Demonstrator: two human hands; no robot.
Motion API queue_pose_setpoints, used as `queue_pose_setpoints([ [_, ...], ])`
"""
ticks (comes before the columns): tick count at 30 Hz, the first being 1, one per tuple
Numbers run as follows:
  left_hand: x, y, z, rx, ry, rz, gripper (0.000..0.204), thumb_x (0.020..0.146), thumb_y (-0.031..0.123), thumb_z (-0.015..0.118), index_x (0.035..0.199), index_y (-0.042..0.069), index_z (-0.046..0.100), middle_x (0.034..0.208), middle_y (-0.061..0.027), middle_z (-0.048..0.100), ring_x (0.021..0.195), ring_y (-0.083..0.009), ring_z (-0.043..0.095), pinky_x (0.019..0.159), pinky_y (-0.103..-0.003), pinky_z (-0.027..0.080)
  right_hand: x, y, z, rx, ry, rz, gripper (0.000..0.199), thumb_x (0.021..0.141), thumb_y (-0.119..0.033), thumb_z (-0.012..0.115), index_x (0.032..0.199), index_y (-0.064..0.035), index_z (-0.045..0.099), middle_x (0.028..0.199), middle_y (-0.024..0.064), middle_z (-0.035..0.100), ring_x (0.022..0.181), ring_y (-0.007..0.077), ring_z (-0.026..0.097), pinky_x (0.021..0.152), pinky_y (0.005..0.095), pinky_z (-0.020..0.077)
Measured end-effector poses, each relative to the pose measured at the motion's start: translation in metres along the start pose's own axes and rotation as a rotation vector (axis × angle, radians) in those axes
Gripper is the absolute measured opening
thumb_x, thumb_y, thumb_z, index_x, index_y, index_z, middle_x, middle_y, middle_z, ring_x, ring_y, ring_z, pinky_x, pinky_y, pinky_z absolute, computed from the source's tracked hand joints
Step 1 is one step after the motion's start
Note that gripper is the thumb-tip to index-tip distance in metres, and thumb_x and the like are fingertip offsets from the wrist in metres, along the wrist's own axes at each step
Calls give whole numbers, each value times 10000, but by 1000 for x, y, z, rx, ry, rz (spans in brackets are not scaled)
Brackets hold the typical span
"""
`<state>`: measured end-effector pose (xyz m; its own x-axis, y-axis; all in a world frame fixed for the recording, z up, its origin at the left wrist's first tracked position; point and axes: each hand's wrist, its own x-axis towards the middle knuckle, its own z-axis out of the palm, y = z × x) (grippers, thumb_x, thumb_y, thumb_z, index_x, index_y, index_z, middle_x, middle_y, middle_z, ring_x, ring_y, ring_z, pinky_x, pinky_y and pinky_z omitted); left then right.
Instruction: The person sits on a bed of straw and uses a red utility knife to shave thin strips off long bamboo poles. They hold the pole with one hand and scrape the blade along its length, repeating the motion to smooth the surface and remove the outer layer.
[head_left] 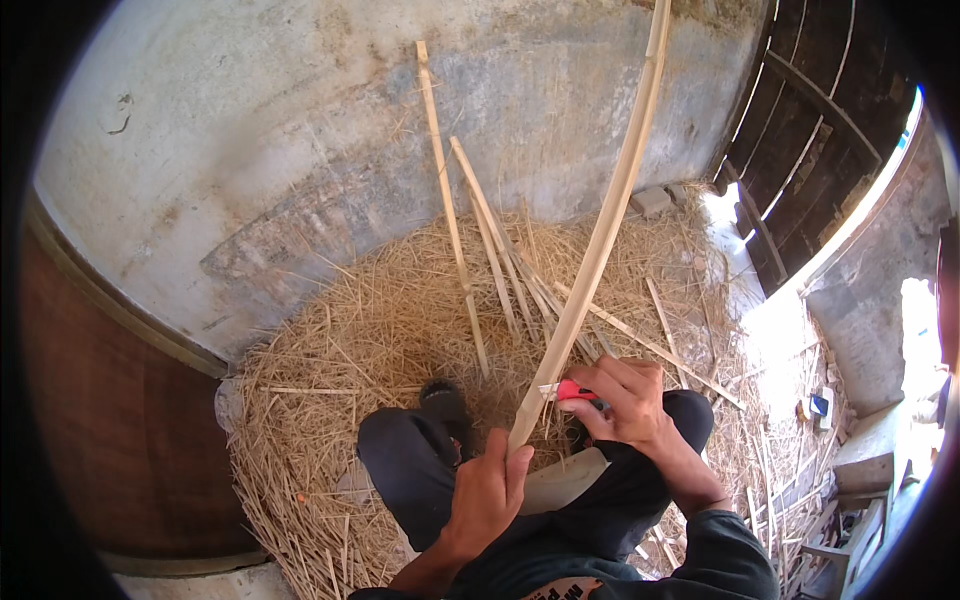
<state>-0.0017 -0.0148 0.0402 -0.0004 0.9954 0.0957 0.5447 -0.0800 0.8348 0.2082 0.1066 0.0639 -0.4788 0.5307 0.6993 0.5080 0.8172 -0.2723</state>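
The left hand (pixel 488 492) sits low in the frame, just left of centre, its forearm rising from the bottom edge. Its fingers curl shut around a strip, thumb uppermost. The right hand (pixel 618 398) lies right of centre and higher, its forearm running up from the lower right in a dark sleeve pushed back past the wrist. Its fingers (pixel 625 372) are bent closed over a red handle, knuckles up.

Straw pile (pixel 380 330), loose bamboo slats (pixel 447 190), concrete wall (pixel 300 120)
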Motion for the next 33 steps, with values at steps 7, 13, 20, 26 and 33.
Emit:
queue_pose_setpoints([
  [7, -21, -8, 1, 7, -67, -53, 298, 1117, 295, 562, 1024, 21, 488, 688, -251, 624, 679, -504, 665, 574, -546, 503, 10, 21, -10, 11, 178, 196, 248, 867, -273, 870, 990, -82, 770, 780, 45, 703, 609, 217, 686, 526, 343, 517],
  [13, -28, -15, 2, -17, -101, -89, 298, 1120, 305, 548, 1031, 26, 496, 725, -264, 646, 731, -516, 677, 600, -566, 509, 4, 32, -13, -10, 84, 136, 224, 891, -238, 851, 1023, -74, 775, 778, 68, 702, 593, 232, 682, 533, 346, 525],
  [20, -44, -29, 4, -1, -137, -116, 293, 1109, 308, 570, 1025, 38, 493, 722, -264, 643, 726, -531, 659, 597, -588, 501, 18, 72, -26, -22, 196, 245, 177, 940, -162, 809, 1041, -21, 779, 882, 137, 764, 705, 219, 753, 613, 317, 582],
  [26, -56, -40, 7, 9, -153, -114, 309, 1111, 326, 565, 1027, 39, 488, 703, -261, 645, 699, -520, 664, 569, -586, 503, 30, 109, -37, -110, 260, 340, 296, 1031, -308, 717, 1096, -33, 806, 858, 88, 772, 621, 142, 654, 545, 303, 499],
  [33, -74, -48, 5, 29, -173, -113, 320, 1119, 340, 553, 1031, 38, 496, 650, -234, 630, 660, -491, 675, 533, -549, 502, 53, 213, -69, -245, 379, 444, 387, 1047, -389, 704, 1173, -36, 799, 802, 94, 752, 633, 142, 602, 574, 328, 453],
])
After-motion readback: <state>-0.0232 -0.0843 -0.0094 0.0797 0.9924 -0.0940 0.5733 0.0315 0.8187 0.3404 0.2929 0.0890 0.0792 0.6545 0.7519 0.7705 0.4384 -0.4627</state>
